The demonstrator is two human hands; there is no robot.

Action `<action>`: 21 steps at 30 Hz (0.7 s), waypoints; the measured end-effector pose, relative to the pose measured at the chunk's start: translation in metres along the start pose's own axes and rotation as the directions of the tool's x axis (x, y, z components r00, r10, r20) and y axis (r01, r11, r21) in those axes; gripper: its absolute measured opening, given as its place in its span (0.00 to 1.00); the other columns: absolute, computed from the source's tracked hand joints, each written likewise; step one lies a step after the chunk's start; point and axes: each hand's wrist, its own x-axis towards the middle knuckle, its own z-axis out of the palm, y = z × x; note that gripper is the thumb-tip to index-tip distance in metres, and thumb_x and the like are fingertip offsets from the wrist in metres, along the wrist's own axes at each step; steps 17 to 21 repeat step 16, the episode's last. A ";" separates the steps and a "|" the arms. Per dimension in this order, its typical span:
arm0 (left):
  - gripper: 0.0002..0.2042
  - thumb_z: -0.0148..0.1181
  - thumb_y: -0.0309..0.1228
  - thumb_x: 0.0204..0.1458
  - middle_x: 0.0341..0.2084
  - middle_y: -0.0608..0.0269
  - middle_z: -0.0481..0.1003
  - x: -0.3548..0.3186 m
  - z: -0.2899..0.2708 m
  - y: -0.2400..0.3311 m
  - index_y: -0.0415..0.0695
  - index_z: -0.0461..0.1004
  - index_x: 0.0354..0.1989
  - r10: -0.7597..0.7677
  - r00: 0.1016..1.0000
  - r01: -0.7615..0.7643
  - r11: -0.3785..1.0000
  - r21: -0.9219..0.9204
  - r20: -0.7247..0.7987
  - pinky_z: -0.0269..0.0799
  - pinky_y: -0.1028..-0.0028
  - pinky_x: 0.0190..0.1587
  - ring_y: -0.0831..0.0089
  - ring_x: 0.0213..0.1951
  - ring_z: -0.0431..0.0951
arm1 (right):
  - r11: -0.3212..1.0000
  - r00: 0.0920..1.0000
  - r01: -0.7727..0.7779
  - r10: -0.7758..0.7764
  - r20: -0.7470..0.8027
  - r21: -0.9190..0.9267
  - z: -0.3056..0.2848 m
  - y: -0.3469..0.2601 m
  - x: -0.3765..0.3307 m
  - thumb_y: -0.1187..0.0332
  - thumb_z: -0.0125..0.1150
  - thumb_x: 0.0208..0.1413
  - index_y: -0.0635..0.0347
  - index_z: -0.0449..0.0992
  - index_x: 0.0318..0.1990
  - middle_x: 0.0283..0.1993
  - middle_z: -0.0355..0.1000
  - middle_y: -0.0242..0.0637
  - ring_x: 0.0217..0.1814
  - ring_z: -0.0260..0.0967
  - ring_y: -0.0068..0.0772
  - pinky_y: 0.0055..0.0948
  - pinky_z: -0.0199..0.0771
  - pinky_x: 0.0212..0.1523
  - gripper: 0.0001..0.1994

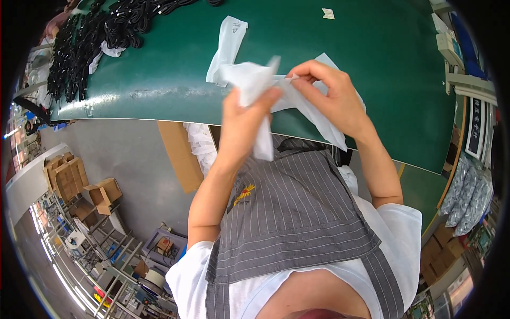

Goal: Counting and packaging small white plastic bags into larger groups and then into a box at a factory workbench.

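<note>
Crumpled white plastic bags (254, 80) are bunched in my left hand (241, 119), which is closed around them and partly smeared by motion. My right hand (334, 95) pinches the edge of another thin white bag (313, 109) between thumb and fingers; this bag hangs over the table's near edge. Both hands are over the green table (393, 90), close together. Just beyond my left hand, a flat white bag (229, 45) with small printed marks lies on the table.
Bundles of coiled black cables (79, 58) lie at the table's far left. A small paper slip (328, 14) is at the back. An open cardboard box (178, 154) with white bags (200, 143) stands below the near edge. Wrapped grey packages (467, 196) hang at the right.
</note>
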 end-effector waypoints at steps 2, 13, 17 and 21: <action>0.09 0.61 0.27 0.50 0.26 0.72 0.72 0.005 0.006 -0.006 0.41 0.74 0.38 -0.095 0.995 0.093 0.992 -0.084 -0.023 0.62 0.82 0.28 0.86 0.27 0.68 | 0.999 0.999 -0.029 0.029 -0.022 0.013 0.005 -0.002 -0.001 0.69 0.55 0.55 0.65 0.72 0.36 0.29 0.71 0.34 0.30 0.67 0.23 0.24 0.67 0.33 0.07; 0.04 0.56 0.25 0.51 0.22 0.70 0.70 0.001 -0.011 -0.025 0.39 0.74 0.33 0.034 0.998 -0.029 0.993 0.115 -0.048 0.61 0.79 0.29 0.82 0.26 0.67 | 0.970 0.959 -0.240 0.243 -0.142 0.040 0.011 0.009 -0.009 0.68 0.52 0.58 0.62 0.71 0.36 0.24 0.69 0.31 0.25 0.62 0.20 0.22 0.63 0.26 0.07; 0.10 0.53 0.25 0.53 0.42 0.52 0.74 0.002 -0.016 -0.027 0.39 0.74 0.43 0.271 0.960 -0.222 0.889 0.401 -0.069 0.66 0.74 0.44 0.68 0.42 0.74 | 0.961 0.960 -0.278 0.277 -0.025 -0.012 0.009 0.002 -0.005 0.66 0.53 0.58 0.62 0.71 0.37 0.23 0.69 0.32 0.24 0.65 0.26 0.22 0.66 0.28 0.08; 0.10 0.53 0.25 0.53 0.42 0.52 0.74 0.002 -0.016 -0.027 0.39 0.74 0.43 0.271 0.960 -0.222 0.889 0.401 -0.069 0.66 0.74 0.44 0.68 0.42 0.74 | 0.961 0.960 -0.278 0.277 -0.025 -0.012 0.009 0.002 -0.005 0.66 0.53 0.58 0.62 0.71 0.37 0.23 0.69 0.32 0.24 0.65 0.26 0.22 0.66 0.28 0.08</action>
